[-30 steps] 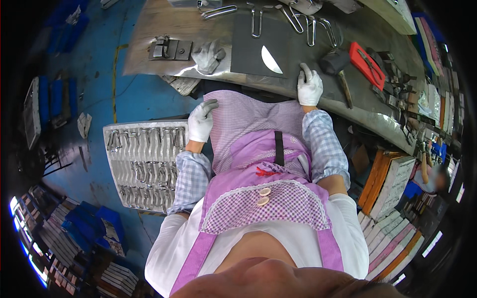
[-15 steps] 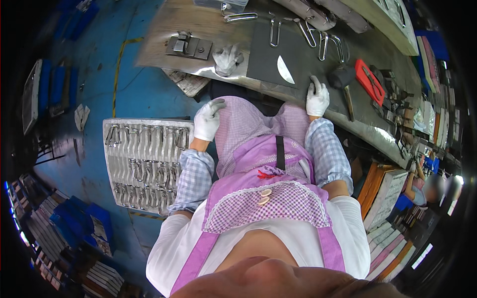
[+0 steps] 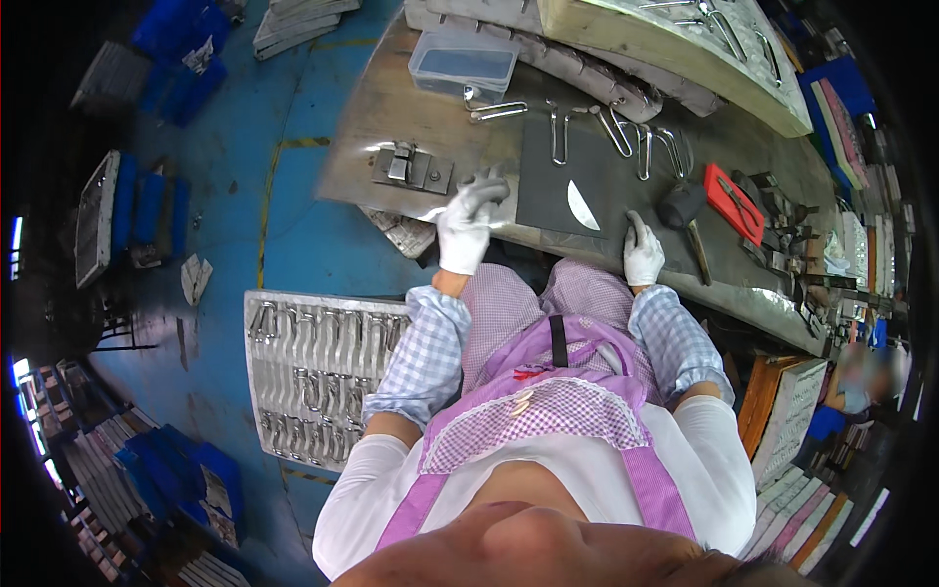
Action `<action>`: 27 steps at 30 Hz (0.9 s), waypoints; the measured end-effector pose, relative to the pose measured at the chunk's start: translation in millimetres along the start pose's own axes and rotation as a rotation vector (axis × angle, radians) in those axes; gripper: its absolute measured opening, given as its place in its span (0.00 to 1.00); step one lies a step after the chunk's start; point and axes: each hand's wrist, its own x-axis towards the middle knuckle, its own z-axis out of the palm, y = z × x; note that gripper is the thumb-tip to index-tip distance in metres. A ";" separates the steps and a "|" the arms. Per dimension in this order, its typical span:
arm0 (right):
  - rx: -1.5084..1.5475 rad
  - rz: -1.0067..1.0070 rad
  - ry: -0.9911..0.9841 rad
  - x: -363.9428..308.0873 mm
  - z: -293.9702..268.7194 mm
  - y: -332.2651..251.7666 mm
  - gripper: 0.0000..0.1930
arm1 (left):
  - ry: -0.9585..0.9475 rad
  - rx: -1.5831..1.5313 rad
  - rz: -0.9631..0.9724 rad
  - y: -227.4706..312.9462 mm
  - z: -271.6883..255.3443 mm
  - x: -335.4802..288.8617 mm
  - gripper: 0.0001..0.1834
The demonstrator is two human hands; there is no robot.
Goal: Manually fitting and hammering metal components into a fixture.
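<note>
My left hand [image 3: 464, 235], in a white glove with grey fingertips, reaches over the table's front edge. Its fingers overlap a crumpled grey-white glove or cloth [image 3: 496, 207]; whether they grip it cannot be made out. On the same edge rests my right hand [image 3: 642, 256], also gloved, fingers stretched out and holding nothing. Between the hands a dark flat mat [image 3: 544, 191] bears a bright half-moon patch [image 3: 582, 206]. A black-headed mallet [image 3: 682, 203] lies just right of my right hand. Left of the crumpled piece sits a metal clamp fixture [image 3: 412, 168].
Several bent metal rods [image 3: 558, 135] lie behind the mat, near a clear plastic box [image 3: 464, 65]. Pliers rest in a red tray [image 3: 734, 203] at right. A grey slotted tray [image 3: 256, 367] of metal pieces stands at my left. Long padded blocks [image 3: 675, 44] line the back.
My left hand has moved from beside my lap forward to the crumpled piece on the table. My right hand stays at the edge. The whole view has shifted, showing more of the table's back.
</note>
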 end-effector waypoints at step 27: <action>0.042 0.000 -0.125 5.3 1.2 5.9 0.18 | 0.062 0.409 -0.244 -15.2 -27.1 21.6 0.16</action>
